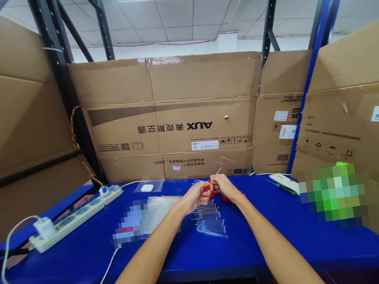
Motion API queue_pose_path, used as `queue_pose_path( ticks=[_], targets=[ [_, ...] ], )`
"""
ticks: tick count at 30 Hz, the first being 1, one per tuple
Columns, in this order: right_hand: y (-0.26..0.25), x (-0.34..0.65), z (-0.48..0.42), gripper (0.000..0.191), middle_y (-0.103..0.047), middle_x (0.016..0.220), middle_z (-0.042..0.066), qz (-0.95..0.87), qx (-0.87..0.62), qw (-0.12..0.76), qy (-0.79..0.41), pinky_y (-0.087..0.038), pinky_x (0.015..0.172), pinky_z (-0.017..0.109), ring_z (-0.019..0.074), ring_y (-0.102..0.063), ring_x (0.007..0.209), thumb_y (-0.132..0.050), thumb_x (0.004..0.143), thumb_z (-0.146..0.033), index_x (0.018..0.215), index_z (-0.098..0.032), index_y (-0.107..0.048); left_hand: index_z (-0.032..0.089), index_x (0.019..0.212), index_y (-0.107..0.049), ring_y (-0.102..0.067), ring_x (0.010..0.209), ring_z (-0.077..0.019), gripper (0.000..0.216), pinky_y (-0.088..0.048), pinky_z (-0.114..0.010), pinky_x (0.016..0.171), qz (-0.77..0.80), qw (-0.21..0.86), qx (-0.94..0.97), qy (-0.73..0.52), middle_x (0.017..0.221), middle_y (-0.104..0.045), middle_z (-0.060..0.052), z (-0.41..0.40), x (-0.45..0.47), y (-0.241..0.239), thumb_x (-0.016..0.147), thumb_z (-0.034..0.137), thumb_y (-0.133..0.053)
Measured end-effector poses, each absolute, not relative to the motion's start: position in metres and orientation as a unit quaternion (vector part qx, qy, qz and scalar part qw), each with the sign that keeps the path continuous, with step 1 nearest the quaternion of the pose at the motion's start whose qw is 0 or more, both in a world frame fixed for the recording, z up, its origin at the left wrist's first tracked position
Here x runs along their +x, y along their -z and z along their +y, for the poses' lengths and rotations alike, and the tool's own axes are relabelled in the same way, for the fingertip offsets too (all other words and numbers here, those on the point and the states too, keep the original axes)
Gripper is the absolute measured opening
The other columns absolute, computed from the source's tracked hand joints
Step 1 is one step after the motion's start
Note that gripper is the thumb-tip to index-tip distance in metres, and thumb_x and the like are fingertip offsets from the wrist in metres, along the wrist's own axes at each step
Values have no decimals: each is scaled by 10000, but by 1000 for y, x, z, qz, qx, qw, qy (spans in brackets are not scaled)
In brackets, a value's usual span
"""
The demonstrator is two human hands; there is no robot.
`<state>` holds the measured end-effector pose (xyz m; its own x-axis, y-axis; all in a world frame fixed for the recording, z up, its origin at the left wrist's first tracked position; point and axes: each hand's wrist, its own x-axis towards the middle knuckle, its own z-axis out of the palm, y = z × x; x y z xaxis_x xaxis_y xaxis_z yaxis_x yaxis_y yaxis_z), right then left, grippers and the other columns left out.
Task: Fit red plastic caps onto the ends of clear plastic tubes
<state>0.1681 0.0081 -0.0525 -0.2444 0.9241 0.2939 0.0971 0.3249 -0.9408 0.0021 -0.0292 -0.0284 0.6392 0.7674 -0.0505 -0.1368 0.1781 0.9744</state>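
My left hand [197, 197] is closed, its fingers pinching a small red piece [207, 187] whose exact kind is too small to make out. Touching or nearly touching it, my right hand [225, 188] is closed with the fingertips together. A thin pale stick [219, 171] pokes up from between the right fingers. Below the hands, several thin clear tubes [210, 226] lie side by side on the blue table [241, 253]. More red pieces [225, 197] lie partly hidden behind my right hand and wrist.
To the left are clear plastic bags [160, 210], a blurred-out phone-like item [130, 223] and a white power strip [79, 216] with cables. A white case [147, 188] lies farther back. On the right are a pale tool [284, 184] and a blurred green object [338, 193]. Cardboard walls [166, 79] surround the table.
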Motion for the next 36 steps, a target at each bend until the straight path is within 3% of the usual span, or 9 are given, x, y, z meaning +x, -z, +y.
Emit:
queue_pose_path(
  ticks=[6, 11, 16, 21, 27, 32, 36],
  targets=[
    [45, 166, 1, 502, -496, 577, -20, -726, -375, 485, -311, -315, 558, 241, 114, -397, 549, -471, 912, -574, 600, -190, -552, 200, 796, -446, -135, 489, -71, 197, -118, -216, 494, 298, 671, 584, -347, 600, -216, 94, -31, 2, 27, 841, 381, -511],
    [43, 162, -5, 594, -521, 522, -18, -725, -479, 456, -191, -306, 586, 246, 127, -470, 549, -432, 969, -594, 620, -164, -648, 198, 774, -439, -243, 517, -80, 200, -208, -215, 524, 350, 546, 637, -418, 602, -324, 77, -26, 7, 37, 856, 371, -499],
    [47, 153, -8, 560, -658, 633, 42, -732, -519, 429, -99, -310, 619, 251, 149, -571, 630, -356, 1039, -442, 661, -176, -672, 181, 757, -492, -387, 619, -112, 157, -351, -227, 600, 352, 465, 664, -467, 659, -455, 36, -18, 9, 48, 858, 299, -510],
    [46, 148, -11, 498, -716, 735, 97, -744, -539, 393, -45, -291, 618, 273, 168, -606, 668, -352, 1053, -377, 728, -181, -675, 152, 863, -598, -534, 739, -153, 207, -453, -259, 706, 357, 515, 619, -473, 741, -588, -12, -16, 12, 52, 878, 349, -538],
    [47, 148, -10, 503, -688, 691, 81, -746, -523, 410, -46, -285, 611, 275, 156, -563, 615, -333, 1056, -352, 703, -169, -641, 156, 898, -600, -555, 734, -141, 229, -464, -262, 709, 376, 559, 578, -460, 768, -603, -8, -20, 15, 47, 868, 376, -543],
    [48, 149, -6, 479, -642, 645, 50, -736, -505, 442, -91, -304, 607, 260, 146, -534, 610, -363, 1024, -367, 646, -179, -590, 172, 799, -529, -526, 677, -117, 192, -438, -236, 675, 373, 596, 544, -458, 707, -550, 13, -24, 17, 41, 852, 357, -526],
    [49, 156, 0, 476, -529, 558, 3, -713, -486, 477, -169, -316, 592, 260, 140, -478, 576, -357, 971, -437, 593, -198, -522, 183, 744, -472, -332, 521, -70, 195, -291, -207, 551, 343, 649, 530, -426, 595, -362, 72, -26, 14, 35, 786, 348, -568]
  ],
)
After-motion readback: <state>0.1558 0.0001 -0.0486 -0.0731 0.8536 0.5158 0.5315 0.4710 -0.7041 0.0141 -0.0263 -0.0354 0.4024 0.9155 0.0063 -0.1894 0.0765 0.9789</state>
